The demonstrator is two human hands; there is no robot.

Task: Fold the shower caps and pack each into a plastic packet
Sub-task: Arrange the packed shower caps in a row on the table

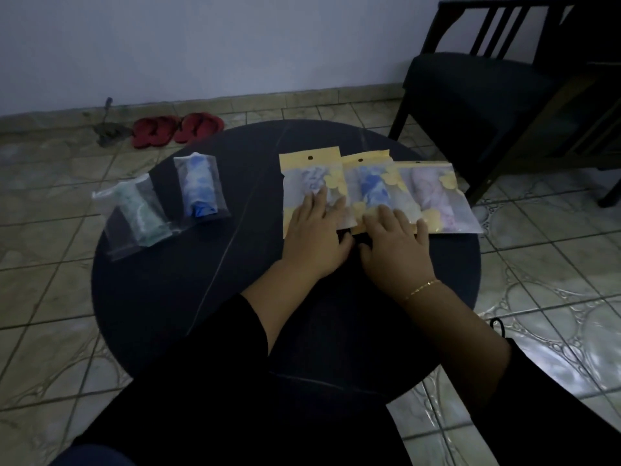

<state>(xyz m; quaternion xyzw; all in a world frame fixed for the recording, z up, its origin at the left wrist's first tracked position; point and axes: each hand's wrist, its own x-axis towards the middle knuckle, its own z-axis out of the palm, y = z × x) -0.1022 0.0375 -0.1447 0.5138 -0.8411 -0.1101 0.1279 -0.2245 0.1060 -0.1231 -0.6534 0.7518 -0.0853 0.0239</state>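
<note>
Head view is showing the left hand [314,235] and right hand [396,245] lying spread and flat, pressing two yellow-topped packets [311,193] on the round dark table [174,297]. All five caps are sitting packed on that table, so this looks like final flattening; next, lifting both hands clear.

yellow-topped packets [311,193], dark round table [201,297], red sandals [178,129]

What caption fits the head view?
Both hands press flat on yellow-topped packets holding folded shower caps on a dark round table.
</note>
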